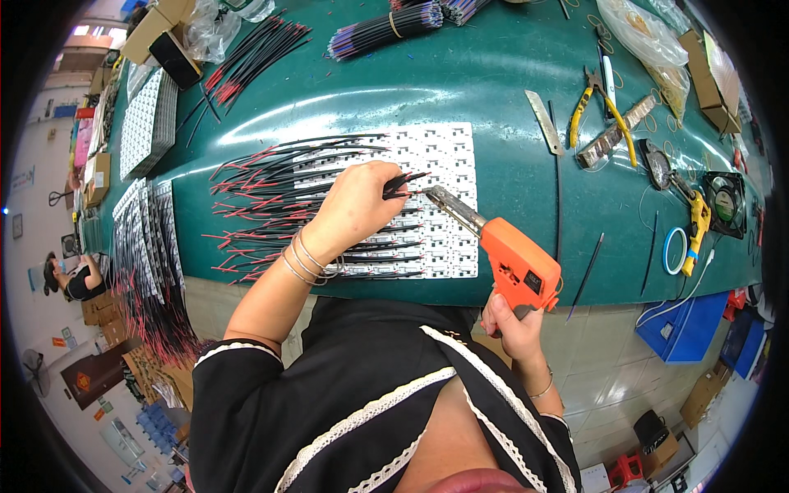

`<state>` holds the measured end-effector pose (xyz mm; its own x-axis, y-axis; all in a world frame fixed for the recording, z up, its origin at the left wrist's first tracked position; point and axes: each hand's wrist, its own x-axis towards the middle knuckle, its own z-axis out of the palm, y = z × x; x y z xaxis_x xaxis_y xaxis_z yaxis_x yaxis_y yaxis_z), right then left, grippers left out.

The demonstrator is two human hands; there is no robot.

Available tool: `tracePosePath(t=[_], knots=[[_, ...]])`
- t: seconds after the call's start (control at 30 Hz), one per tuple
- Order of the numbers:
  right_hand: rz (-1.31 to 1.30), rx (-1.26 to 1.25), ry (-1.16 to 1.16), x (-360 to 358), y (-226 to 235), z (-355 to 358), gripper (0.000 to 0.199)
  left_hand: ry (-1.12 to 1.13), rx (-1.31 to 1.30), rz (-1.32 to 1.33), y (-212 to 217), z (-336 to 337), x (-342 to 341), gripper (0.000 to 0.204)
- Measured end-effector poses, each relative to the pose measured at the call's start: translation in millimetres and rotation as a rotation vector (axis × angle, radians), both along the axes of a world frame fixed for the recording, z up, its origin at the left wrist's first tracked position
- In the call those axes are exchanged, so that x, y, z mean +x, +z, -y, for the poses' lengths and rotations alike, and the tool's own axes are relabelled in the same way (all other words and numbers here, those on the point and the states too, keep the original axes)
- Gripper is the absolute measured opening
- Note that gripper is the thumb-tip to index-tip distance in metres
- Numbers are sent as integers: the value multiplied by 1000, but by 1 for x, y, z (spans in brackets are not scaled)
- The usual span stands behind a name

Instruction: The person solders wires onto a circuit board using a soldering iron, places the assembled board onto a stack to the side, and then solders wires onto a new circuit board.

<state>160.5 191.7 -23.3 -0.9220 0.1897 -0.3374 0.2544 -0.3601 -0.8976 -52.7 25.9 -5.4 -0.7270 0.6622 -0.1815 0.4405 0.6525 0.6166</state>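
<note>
Fingers of the right hand (pixel 511 320) wrap tight round the grip of an orange soldering gun (pixel 518 264), down at the near edge of the green mat (pixel 509 148). The gun's metal barrel slants up and left, its tip landing on the white circuit-board panel (pixel 444 164) right beside the left hand's fingertips. Left hand (pixel 357 205) now: bangles on the wrist, fingers closed in a narrow pinch on a short black wire (pixel 404 184), which pokes out to the right and meets the gun's tip. Under and left of that hand, red-and-black wires (pixel 263 197) fan off the panel's left edge. Further right on the mat lie yellow-handled pliers (pixel 604 107), a metal blade (pixel 544 122) and a small black fan (pixel 726 201). At the far edge, a bundle of dark wires (pixel 386 29) lies banded together, with stacked white panels (pixel 148 123) off to the far left.
</note>
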Motion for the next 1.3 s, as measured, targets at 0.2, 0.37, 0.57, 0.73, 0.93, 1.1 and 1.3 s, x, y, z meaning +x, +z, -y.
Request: tracePosePath(t=[0.2, 0.37, 0.57, 0.73, 0.93, 1.1, 1.3], knots=[[-34, -57, -39, 1, 4, 0, 32, -29, 15, -45, 1, -1, -2, 12], [-46, -62, -24, 3, 2, -1, 32, -88, 17, 48, 3, -1, -10, 14], [6, -66, -14, 5, 0, -1, 27, -160, -25, 12, 6, -4, -14, 14], [4, -22, 8, 5, 1, -2, 27, -179, -15, -43, 6, -4, -11, 14], [-59, -182, -167, -1, 8, -1, 22, -198, 6, -84, 4, -2, -11, 14], [-101, -146, -140, -5, 6, -7, 29, -98, 75, 59, 4, 4, -11, 16], [-124, -121, -131, -14, 9, -9, 22, 0, 211, -18, -1, 9, -10, 12]])
